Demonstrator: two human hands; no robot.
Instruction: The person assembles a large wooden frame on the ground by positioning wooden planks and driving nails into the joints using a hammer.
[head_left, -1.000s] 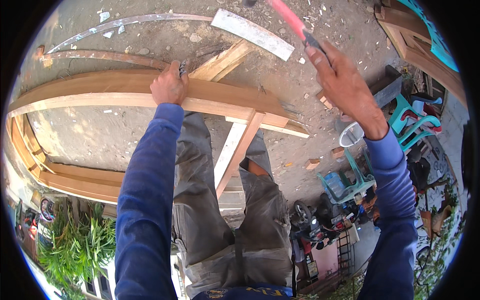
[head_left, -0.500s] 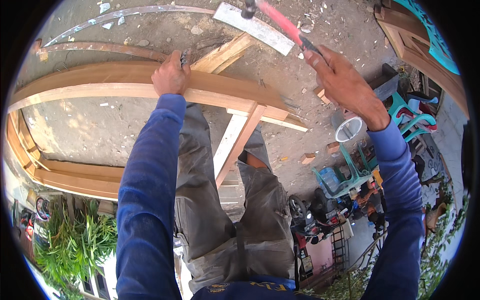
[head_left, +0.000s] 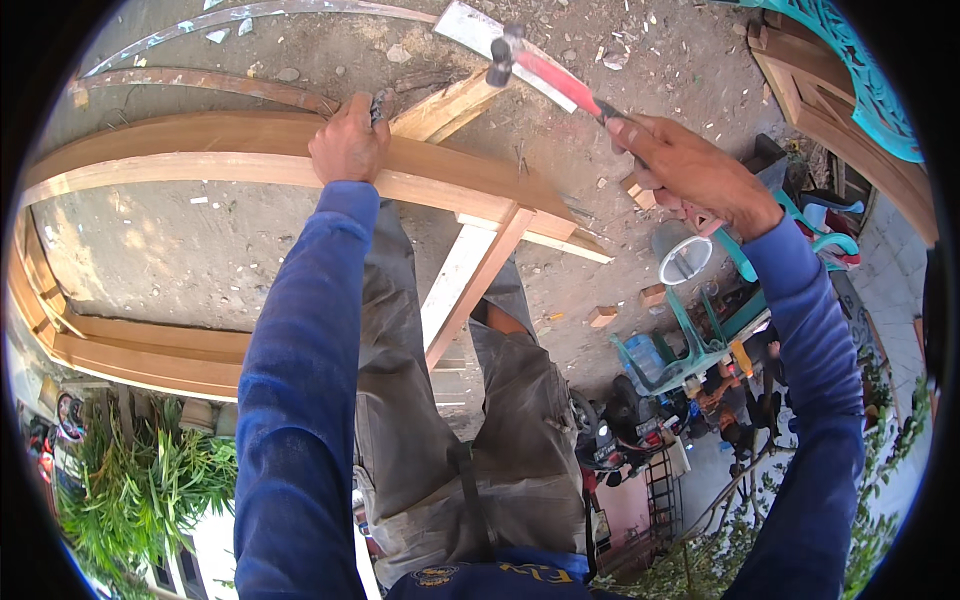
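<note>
My left hand [head_left: 348, 142] is closed like a fist on top of a curved wooden beam [head_left: 240, 140]. A small dark, metallic-looking bit [head_left: 377, 108] pokes out at its fingers; I cannot make out what it is. My right hand [head_left: 695, 172] is wrapped round the black grip of a hammer [head_left: 545, 72] with a red handle. The hammer's dark head is up in the air, beyond the beam and apart from it. Several thin nails [head_left: 522, 160] show at the beam's right part. A wooden crosspiece [head_left: 480, 285] meets the beam between my legs.
A pale board [head_left: 462, 28] and an angled wood piece [head_left: 450, 105] lie beyond the beam. To the right are a white-rimmed bucket [head_left: 685, 260], wood blocks [head_left: 602, 317] and a green plastic chair [head_left: 690, 350]. Another wooden frame [head_left: 800, 90] stands far right; leafy plants [head_left: 150, 480] grow lower left.
The hammer's head has come down a little toward the beam, and my right hand has shifted slightly right and lower. My left hand stays at the same spot on the beam.
</note>
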